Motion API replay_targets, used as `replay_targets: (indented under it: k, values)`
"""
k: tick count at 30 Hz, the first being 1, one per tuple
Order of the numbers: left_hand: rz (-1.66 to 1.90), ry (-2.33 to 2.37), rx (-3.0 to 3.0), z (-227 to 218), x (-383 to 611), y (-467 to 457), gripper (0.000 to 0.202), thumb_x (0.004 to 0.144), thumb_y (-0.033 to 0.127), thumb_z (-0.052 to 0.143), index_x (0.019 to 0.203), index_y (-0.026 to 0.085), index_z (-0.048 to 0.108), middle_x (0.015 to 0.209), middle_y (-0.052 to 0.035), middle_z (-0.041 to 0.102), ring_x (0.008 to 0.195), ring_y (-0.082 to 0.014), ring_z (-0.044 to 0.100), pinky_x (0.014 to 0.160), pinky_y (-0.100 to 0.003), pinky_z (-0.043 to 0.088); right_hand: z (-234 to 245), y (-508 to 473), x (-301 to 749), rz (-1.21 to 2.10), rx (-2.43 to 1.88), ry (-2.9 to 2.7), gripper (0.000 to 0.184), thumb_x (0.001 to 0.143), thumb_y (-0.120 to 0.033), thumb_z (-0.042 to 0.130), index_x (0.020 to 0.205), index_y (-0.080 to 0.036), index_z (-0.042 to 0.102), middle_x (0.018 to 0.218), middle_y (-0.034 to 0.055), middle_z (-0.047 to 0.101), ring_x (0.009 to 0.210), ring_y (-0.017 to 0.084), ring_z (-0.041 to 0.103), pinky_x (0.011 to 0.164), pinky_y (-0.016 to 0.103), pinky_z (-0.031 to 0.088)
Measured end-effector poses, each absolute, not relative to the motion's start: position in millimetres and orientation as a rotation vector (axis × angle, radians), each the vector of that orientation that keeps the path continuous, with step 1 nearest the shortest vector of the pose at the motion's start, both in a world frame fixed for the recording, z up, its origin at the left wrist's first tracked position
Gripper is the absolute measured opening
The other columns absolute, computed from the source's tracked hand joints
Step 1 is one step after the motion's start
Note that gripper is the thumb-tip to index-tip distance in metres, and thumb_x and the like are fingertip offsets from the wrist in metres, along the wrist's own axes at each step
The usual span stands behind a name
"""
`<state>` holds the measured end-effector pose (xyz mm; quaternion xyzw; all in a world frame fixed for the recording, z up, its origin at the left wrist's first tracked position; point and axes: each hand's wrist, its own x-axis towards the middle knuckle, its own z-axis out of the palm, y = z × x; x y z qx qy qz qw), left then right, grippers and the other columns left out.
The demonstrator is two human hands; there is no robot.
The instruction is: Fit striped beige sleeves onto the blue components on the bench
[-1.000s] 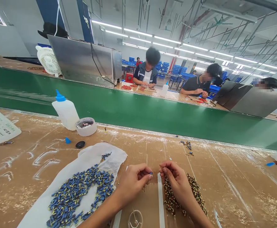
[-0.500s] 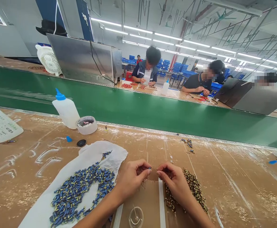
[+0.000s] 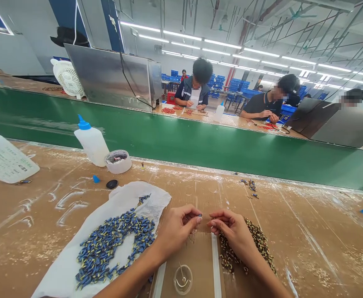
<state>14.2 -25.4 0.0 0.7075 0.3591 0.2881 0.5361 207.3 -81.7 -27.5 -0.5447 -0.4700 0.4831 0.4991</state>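
Observation:
Thumb and forefinger of my left hand (image 3: pixel 178 227) pinch a small blue piece (image 3: pixel 199 215), mostly hidden by the fingertips. A short gap away, my right hand (image 3: pixel 229 227) is closed in a pinch; whatever lies between its fingertips is too small to make out. Left of my hands, many small blue-and-yellow pieces (image 3: pixel 107 244) lie heaped on a white sheet (image 3: pixel 159 194). Beside and partly under my right hand is a pile of small dark-and-cream curved pieces (image 3: pixel 260 242). Below my hands stands a small clear cup (image 3: pixel 183 285) with a thin stick in it.
A white bottle with a blue cap (image 3: pixel 93 145), a tape roll (image 3: pixel 119 165), a black lid (image 3: pixel 112 183) and a large translucent container (image 3: pixel 7 159) stand at left. Several blue pieces (image 3: pixel 250 185) lie far right. A green belt (image 3: pixel 184 142) separates me from co-workers opposite.
The whole view has shifted slightly, so things sit a little further right. Both hands keep their pinches close together, with the right fingertips turned slightly.

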Motion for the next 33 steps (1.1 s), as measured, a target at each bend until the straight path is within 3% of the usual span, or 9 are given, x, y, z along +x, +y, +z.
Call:
replay_targets:
  k: [11,26,33]
  values:
    - [0.672,0.868,1.65,4,19,-30,0.017,0.083,0.027,0.059,0.086,0.012,0.067,0.072,-0.0039,0.067,0.065,-0.014,0.059,0.062,-0.023,0.043,-11,-87,211,1.133,-1.324,-1.169,0.037,0.08,-0.049,0.068,0.101,-0.02,0.074,0.085,0.0085,0.075,0.074,0.021,0.067,0.073,0.036,0.054]
    - [0.688,0.862,1.753,3,21,-32,0.013,0.082,0.021,0.058,0.084,0.014,0.069,0.078,-0.0034,0.069,0.073,-0.0154,0.061,0.066,-0.024,0.045,-12,-89,192,1.128,-1.318,-1.077,0.027,0.077,-0.043,0.072,0.084,-0.017,0.069,0.075,0.0031,0.068,0.07,0.016,0.06,0.067,0.028,0.049]
    - [0.713,0.818,1.697,3,24,-34,0.01,0.083,0.02,0.059,0.082,0.014,0.068,0.078,-0.0026,0.07,0.073,-0.0146,0.062,0.066,-0.022,0.046,-17,-90,186,1.135,-1.301,-1.039,0.029,0.078,-0.045,0.071,0.085,-0.017,0.066,0.074,0.0031,0.068,0.07,0.016,0.061,0.069,0.028,0.05]
